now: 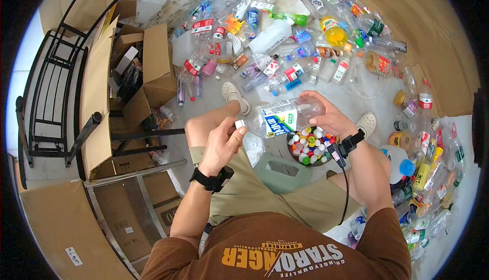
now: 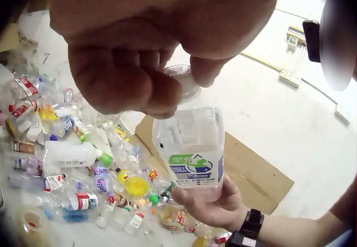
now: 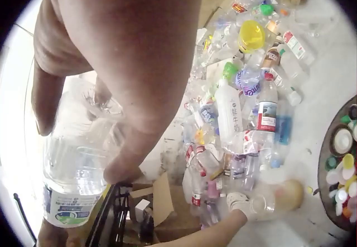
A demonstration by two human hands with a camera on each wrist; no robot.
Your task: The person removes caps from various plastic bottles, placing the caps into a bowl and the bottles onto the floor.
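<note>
Brown T-shirt (image 1: 244, 224) fills the foreground; ahead of it a left hand (image 1: 223, 141) pinches a white cap (image 1: 240, 123) between thumb and finger, while the right hand (image 1: 333, 117) curls round a clear bottle's (image 1: 285, 118) base, holding it between the two. Coloured caps (image 1: 311, 145) heap below the right hand; strewn bottles (image 1: 294, 71) sprawl beyond both.

There is room over the floor (image 1: 344, 96) beyond the held bottle (image 1: 280, 118), until heaped bottles (image 1: 272, 36) block the way.
</note>
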